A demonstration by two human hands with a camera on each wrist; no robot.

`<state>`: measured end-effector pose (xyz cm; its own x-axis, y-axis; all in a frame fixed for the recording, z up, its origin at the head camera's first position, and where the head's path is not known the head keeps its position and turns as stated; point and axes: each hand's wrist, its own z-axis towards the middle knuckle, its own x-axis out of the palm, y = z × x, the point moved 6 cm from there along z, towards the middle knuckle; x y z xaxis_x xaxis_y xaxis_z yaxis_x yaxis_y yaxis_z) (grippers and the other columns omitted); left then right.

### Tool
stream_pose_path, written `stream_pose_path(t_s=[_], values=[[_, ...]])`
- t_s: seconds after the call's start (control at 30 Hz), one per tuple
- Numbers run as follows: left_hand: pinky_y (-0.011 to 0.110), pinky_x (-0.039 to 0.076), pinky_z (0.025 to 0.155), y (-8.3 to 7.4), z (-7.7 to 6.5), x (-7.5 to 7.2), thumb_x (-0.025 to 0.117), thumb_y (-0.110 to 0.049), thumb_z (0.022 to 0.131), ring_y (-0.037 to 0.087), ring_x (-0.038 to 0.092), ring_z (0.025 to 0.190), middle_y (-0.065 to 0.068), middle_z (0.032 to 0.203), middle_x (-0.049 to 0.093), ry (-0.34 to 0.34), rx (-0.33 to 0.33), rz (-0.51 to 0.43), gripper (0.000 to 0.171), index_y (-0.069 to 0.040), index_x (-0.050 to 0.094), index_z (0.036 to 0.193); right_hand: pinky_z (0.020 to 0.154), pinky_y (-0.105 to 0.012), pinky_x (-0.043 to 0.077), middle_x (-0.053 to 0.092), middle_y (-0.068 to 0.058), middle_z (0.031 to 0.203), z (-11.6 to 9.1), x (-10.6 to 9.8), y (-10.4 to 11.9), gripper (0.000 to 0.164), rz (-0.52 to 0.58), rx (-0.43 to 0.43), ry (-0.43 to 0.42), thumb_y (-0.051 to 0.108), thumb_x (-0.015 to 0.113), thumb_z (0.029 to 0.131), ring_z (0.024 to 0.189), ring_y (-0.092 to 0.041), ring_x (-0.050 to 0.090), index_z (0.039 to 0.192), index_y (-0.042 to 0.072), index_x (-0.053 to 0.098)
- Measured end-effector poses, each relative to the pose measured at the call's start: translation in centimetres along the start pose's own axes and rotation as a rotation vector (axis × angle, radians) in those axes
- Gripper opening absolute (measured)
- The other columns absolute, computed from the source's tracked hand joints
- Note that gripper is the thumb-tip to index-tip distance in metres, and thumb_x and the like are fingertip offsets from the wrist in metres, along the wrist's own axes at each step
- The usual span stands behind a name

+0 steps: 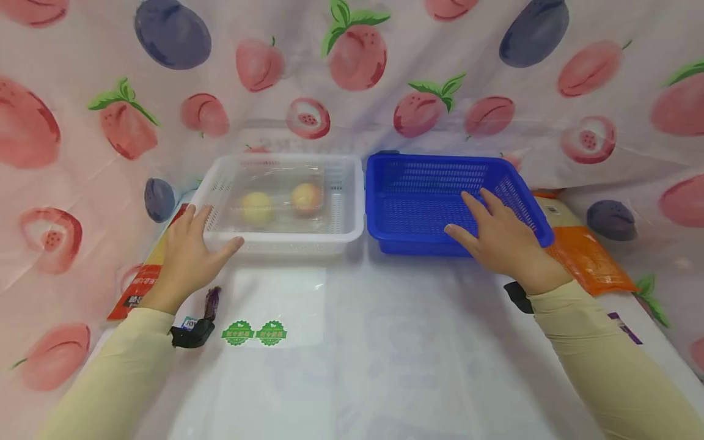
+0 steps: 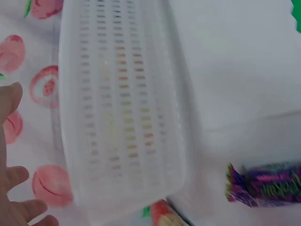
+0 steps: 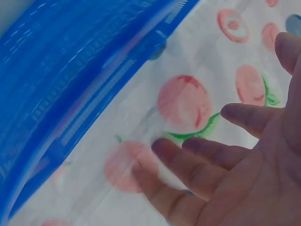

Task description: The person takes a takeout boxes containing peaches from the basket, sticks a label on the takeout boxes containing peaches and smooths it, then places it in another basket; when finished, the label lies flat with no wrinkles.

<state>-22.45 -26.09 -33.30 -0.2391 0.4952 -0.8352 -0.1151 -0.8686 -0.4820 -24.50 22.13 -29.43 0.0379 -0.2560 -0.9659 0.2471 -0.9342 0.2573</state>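
Observation:
My left hand [image 1: 192, 256] is at the near left corner of a white plastic basket [image 1: 286, 237], fingers spread and nothing in them. Inside that basket lie a yellowish round fruit [image 1: 256, 209] and a yellow-red one [image 1: 306, 198], seen through clear plastic; their kind I cannot tell. Over the right part of a blue plastic basket [image 1: 418, 215] is my right hand [image 1: 500, 238], its fingers apart and holding nothing. In the right wrist view the fingers [image 3: 188, 169] show apart from the blue basket [image 3: 61, 84]. The left wrist view shows the white basket's slotted side [image 2: 122, 108].
A red-and-yellow packet [image 1: 144, 281] lies at the left, an orange packet [image 1: 588, 263] at the right. Near my left wrist is a purple wrapped snack [image 1: 212, 302]. Two green stickers, one left [image 1: 238, 333], are on the white table. Behind hangs a fruit-print cloth [image 1: 363, 116].

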Motion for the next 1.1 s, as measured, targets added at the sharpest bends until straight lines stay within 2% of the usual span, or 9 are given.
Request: stream_pose_path(t_s=[0.1, 0.17, 0.37, 0.53, 0.67, 0.8, 0.97, 1.1], values=[[0.074, 0.018, 0.106, 0.7, 0.3, 0.1, 0.067, -0.039, 0.092, 0.058, 0.018, 0.137, 0.036, 0.155, 0.021, -0.017, -0.019, -0.047, 0.082, 0.007, 0.032, 0.150, 0.106, -0.071, 0.026, 0.025, -0.031, 0.156, 1.0, 0.2, 1.2, 0.086, 0.075, -0.026, 0.000, 0.060, 0.047, 0.100, 0.140, -0.052, 0.027, 0.157, 0.001, 0.024], [0.074, 0.018, 0.106, 1.4, 0.5, 0.2, 0.068, -0.036, 0.093, 0.058, 0.019, 0.138, 0.036, 0.154, 0.021, -0.025, -0.038, -0.083, 0.079, 0.009, 0.033, 0.149, 0.106, -0.067, 0.032, 0.032, -0.029, 0.153, 1.8, 0.6, 2.1, 0.083, 0.137, -0.051, 0.000, 0.057, 0.050, 0.100, 0.136, -0.047, 0.036, 0.156, 0.000, 0.026], [0.075, 0.019, 0.106, 3.5, 0.9, 0.3, 0.068, -0.037, 0.095, 0.055, 0.017, 0.142, 0.035, 0.156, 0.017, -0.016, -0.134, -0.163, 0.085, 0.010, 0.026, 0.152, 0.096, -0.057, 0.047, 0.045, -0.024, 0.148, 4.6, 1.9, 4.4, 0.070, 0.310, -0.112, -0.048, 0.042, 0.057, 0.101, 0.119, -0.039, 0.057, 0.152, 0.000, 0.036], [0.071, 0.031, 0.103, 4.9, 1.0, 0.5, 0.065, -0.045, 0.096, 0.054, 0.034, 0.135, 0.032, 0.155, 0.026, -0.007, -0.194, -0.208, 0.089, 0.004, 0.021, 0.156, 0.094, -0.051, 0.052, 0.045, -0.016, 0.151, 7.0, 3.4, 6.7, 0.065, 0.445, -0.123, -0.046, 0.039, 0.060, 0.101, 0.122, -0.032, 0.059, 0.153, 0.007, 0.040], [0.068, 0.038, 0.100, 5.5, 1.1, 0.8, 0.063, -0.049, 0.096, 0.050, 0.044, 0.127, 0.029, 0.154, 0.030, 0.001, -0.230, -0.242, 0.090, 0.000, 0.021, 0.158, 0.093, -0.048, 0.052, 0.048, -0.015, 0.149, 8.8, 4.6, 8.7, 0.063, 0.516, -0.129, -0.034, 0.039, 0.061, 0.100, 0.123, -0.030, 0.057, 0.151, 0.007, 0.043], [0.069, 0.035, 0.103, 5.8, 1.3, 1.3, 0.061, -0.052, 0.096, 0.050, 0.041, 0.129, 0.031, 0.152, 0.032, 0.028, -0.262, -0.280, 0.090, -0.002, 0.020, 0.159, 0.091, -0.046, 0.054, 0.046, -0.012, 0.150, 10.0, 5.6, 10.7, 0.063, 0.581, -0.119, -0.020, 0.041, 0.062, 0.099, 0.123, -0.027, 0.057, 0.152, 0.011, 0.044], [0.070, 0.034, 0.103, 6.6, 1.3, 2.4, 0.057, -0.060, 0.095, 0.049, 0.040, 0.130, 0.031, 0.152, 0.032, 0.112, -0.342, -0.371, 0.094, -0.014, 0.010, 0.162, 0.093, -0.044, 0.054, 0.041, -0.006, 0.155, 10.9, 6.8, 13.1, 0.065, 0.675, -0.113, 0.017, 0.040, 0.063, 0.098, 0.128, -0.024, 0.054, 0.154, 0.016, 0.041], [0.068, 0.034, 0.104, 6.9, 1.2, 2.8, 0.057, -0.062, 0.094, 0.049, 0.041, 0.131, 0.030, 0.152, 0.033, 0.127, -0.366, -0.410, 0.095, -0.018, 0.007, 0.163, 0.095, -0.043, 0.052, 0.041, -0.005, 0.155, 11.8, 7.4, 14.6, 0.063, 0.671, -0.130, 0.032, 0.037, 0.064, 0.098, 0.131, -0.024, 0.052, 0.154, 0.016, 0.041]])
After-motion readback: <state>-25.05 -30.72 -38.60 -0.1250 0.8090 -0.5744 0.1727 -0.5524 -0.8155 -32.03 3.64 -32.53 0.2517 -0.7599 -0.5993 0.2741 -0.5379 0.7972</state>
